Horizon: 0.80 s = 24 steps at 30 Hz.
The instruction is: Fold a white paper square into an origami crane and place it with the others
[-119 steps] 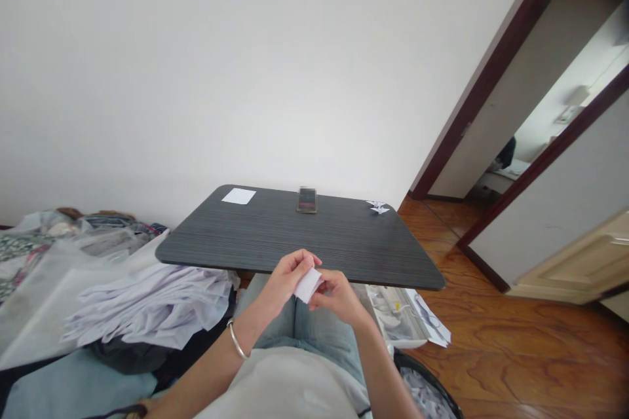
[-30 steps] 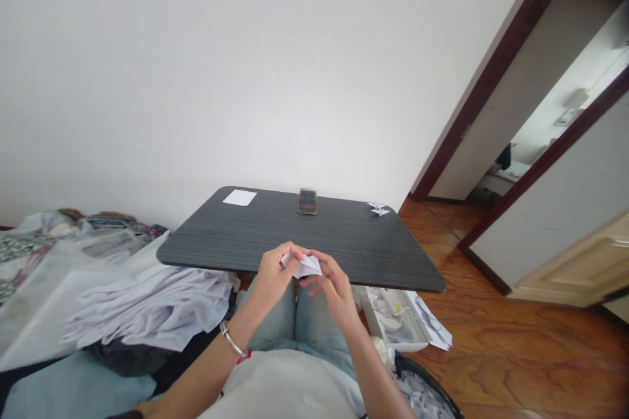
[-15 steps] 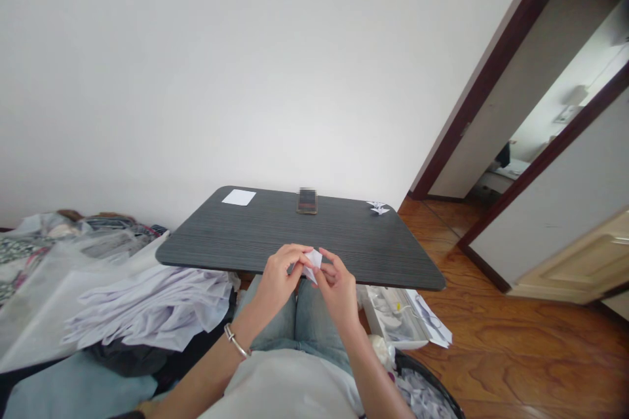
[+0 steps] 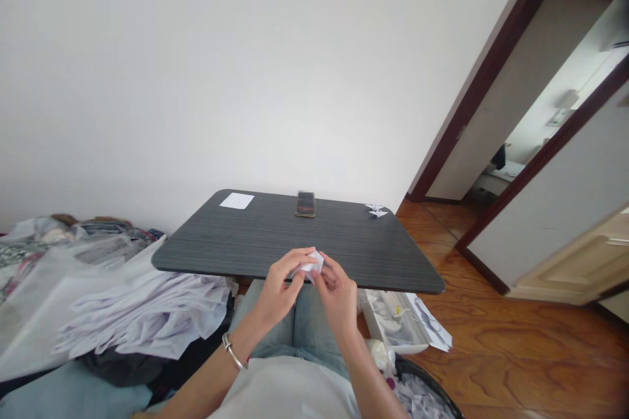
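Note:
A small folded piece of white paper (image 4: 311, 266) is held between both hands, just above the near edge of the dark table (image 4: 265, 229). My left hand (image 4: 282, 281) grips its left side, fingers on top and thumb below. On the right side, my right hand (image 4: 337, 288) pinches it between thumb and fingers. Part of the paper is hidden behind the fingers. A flat white sheet (image 4: 236, 201) lies at the table's far left. Folded white paper figures (image 4: 377, 211) rest at the far right.
A phone-like dark device (image 4: 305, 203) sits at the table's back edge by the wall. White cloth (image 4: 147, 314) is piled at left. Below the table at right are a white box (image 4: 396, 321) and a dark container (image 4: 427, 399) holding paper scraps. A doorway stands at right.
The folded paper has been turned and tilted between my fingers, showing a different face. Both hands still hold it in nearly the same place. The view has shifted slightly.

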Available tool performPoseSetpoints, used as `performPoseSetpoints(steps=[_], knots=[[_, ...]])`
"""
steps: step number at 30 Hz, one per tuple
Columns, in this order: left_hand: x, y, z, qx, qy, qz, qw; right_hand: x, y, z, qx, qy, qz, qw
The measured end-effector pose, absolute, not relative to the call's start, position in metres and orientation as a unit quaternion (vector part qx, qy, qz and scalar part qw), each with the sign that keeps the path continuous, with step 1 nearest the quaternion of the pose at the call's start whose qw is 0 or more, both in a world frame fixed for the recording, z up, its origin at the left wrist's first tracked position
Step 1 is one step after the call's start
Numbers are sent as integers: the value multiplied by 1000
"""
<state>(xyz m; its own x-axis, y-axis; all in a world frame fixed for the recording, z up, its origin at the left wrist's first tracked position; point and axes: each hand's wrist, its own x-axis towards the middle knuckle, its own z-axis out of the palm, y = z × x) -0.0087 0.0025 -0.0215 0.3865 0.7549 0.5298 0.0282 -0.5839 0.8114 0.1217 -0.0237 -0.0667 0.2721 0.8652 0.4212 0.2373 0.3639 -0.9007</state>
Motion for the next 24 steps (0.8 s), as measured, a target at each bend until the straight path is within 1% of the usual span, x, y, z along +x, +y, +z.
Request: performPoseSetpoints(steps=[3,5,8,14,24], knots=[[-7,1,-20,709,261,503,419,123,-24,-65,-512,-543,236,622],[-6,1,-20,706,260,502,426,124,-25,-63,-514,-547,228,621],[-4,1,-21,710,270,505,410,124,-26,-61,-520,-555,210,615],[-2,0,-24,725,306,511,346,121,-30,-57,-526,-570,157,612],[-3,-3,-15,713,300,534,342,118,-32,-59,-529,-568,58,628]])
